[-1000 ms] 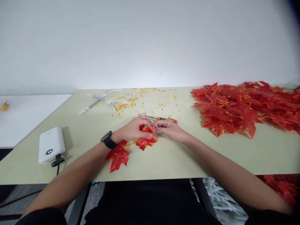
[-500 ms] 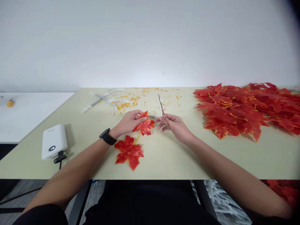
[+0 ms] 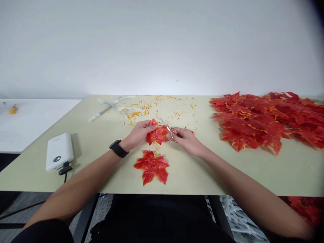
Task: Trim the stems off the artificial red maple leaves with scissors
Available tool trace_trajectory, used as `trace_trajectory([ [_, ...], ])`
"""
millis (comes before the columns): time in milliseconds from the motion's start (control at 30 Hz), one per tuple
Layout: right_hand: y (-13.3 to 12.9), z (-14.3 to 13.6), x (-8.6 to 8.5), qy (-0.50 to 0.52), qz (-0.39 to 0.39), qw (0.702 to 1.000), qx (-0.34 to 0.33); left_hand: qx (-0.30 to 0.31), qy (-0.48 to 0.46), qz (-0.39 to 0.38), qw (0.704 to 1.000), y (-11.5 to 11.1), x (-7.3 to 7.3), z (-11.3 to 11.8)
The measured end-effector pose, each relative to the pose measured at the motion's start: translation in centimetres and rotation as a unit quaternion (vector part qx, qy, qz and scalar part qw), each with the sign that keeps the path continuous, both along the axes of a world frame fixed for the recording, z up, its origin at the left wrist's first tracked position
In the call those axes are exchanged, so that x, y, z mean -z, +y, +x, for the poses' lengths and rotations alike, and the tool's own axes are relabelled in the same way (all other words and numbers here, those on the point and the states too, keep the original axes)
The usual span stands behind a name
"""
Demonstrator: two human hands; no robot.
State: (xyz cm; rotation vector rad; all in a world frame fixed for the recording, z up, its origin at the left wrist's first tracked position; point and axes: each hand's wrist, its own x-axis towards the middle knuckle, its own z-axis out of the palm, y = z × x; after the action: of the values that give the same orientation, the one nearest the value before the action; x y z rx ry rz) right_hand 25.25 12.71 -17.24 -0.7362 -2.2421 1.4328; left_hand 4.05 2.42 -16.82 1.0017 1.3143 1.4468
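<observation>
My left hand (image 3: 138, 135) pinches the upper edge of a red artificial maple leaf (image 3: 158, 135) between thumb and fingers, just above the table. A yellow stem (image 3: 156, 148) links it to a second red maple leaf (image 3: 153, 168) lying below, near the table's front edge. Small scissors (image 3: 166, 125) with copper-coloured handles are in my right hand (image 3: 186, 140). Their blades slant up and left, beside the held leaf's upper right edge. Whether the blades touch the leaf, I cannot tell.
Red maple leaves (image 3: 253, 118) lie heaped at the right. Yellow and red clippings (image 3: 136, 114) are scattered at the back, near clear plastic strips (image 3: 113, 106). A white power bank (image 3: 59, 152) with a plugged cable sits at the left. Another white table (image 3: 37, 125) adjoins.
The scissors have swung from pointing up and spread wide to slanting left at the leaf. The lower leaf has shifted right and turned, and the held leaf now faces up more fully.
</observation>
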Motion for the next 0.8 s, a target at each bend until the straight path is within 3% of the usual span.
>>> trace_trajectory([
  [267, 0.2, 0.1, 0.3, -0.024, 0.071, 0.997, -0.011, 0.008, -0.084, 0.031, 0.996, -0.1, 0.3, 0.9],
  [800, 0.3, 0.0, 0.4, -0.040, 0.071, 0.996, -0.038, -0.002, -0.126, 0.039, 0.991, -0.4, 0.4, 1.3],
])
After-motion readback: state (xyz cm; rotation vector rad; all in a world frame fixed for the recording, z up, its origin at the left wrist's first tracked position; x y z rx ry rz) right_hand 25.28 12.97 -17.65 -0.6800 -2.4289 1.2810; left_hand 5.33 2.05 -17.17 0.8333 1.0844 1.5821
